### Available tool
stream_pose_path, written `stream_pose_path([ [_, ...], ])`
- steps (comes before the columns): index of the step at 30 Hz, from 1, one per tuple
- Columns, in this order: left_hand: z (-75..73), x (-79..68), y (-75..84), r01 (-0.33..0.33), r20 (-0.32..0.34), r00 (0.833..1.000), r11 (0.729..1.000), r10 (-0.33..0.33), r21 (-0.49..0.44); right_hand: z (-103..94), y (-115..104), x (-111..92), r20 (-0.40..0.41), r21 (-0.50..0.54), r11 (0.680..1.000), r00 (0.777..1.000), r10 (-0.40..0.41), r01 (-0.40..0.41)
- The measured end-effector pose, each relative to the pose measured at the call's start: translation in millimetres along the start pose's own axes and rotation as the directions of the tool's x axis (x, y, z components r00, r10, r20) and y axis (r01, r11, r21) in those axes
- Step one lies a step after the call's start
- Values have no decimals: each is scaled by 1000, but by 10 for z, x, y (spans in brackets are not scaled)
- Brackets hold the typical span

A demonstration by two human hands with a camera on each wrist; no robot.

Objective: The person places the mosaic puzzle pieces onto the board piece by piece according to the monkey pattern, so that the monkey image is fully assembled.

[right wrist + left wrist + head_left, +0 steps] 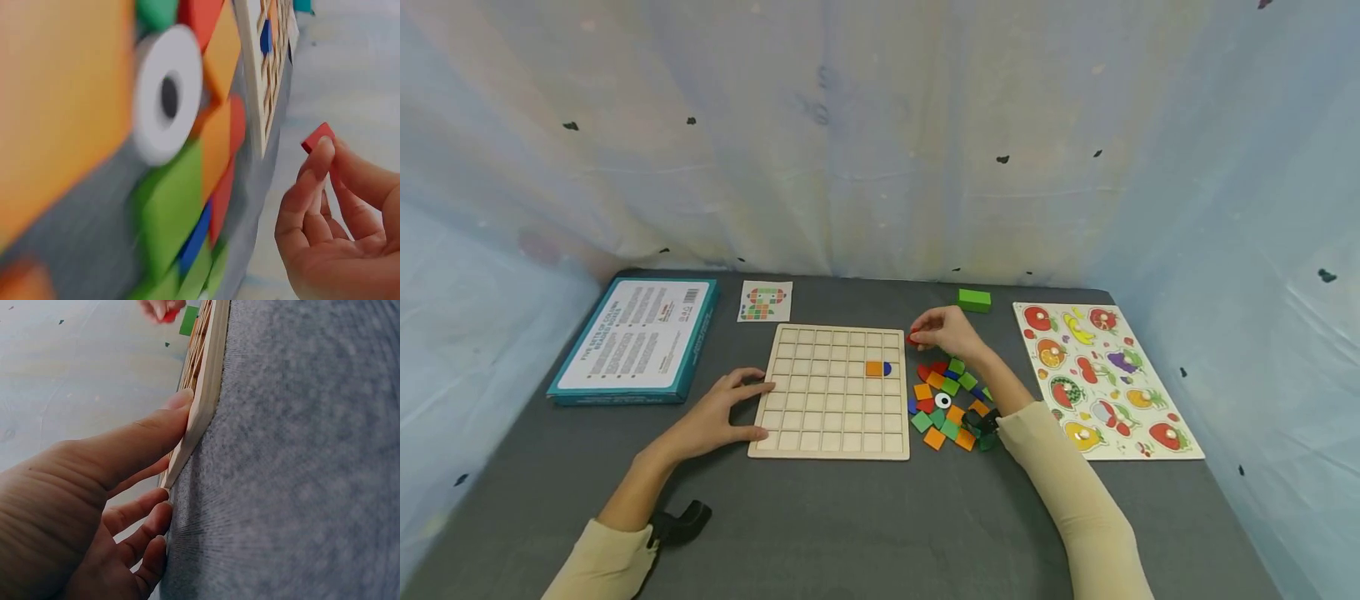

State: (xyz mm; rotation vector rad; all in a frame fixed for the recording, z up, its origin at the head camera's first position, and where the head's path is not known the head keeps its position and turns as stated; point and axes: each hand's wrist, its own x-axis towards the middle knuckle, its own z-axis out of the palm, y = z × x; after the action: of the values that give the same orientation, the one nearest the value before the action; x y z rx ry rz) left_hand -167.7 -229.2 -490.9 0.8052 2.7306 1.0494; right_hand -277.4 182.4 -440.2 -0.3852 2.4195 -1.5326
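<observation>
A wooden grid board lies flat on the dark table, holding an orange square and a blue rounded piece side by side in its cells. My left hand rests against the board's left edge, thumb and fingers spread apart. In the left wrist view the thumb touches the edge and the other fingers lie loosely beside it. Just off the board's upper right corner, my right hand pinches a small red piece between thumb and fingertips, above the table.
Loose coloured pieces and a white ring-like disc lie right of the board. A green block stands behind them. A fruit picture board is far right. A pattern card and a teal-edged box lie left.
</observation>
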Motion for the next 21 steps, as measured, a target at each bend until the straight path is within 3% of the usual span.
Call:
stream_pose_path([
  [3, 0, -2, -3, 2, -1, 1000, 1000, -2, 0, 174, -73, 164, 68, -13, 1000, 998, 9, -8],
  [9, 16, 8, -16, -1, -1, 1000, 1000, 1, -3, 428, -148, 367, 164, -145, 989, 986, -9, 34],
  [21, 13, -6, -25, -2, -4, 1000, 1000, 2, -4, 576, -179, 349, 148, -306, 947, 988, -54, 98],
])
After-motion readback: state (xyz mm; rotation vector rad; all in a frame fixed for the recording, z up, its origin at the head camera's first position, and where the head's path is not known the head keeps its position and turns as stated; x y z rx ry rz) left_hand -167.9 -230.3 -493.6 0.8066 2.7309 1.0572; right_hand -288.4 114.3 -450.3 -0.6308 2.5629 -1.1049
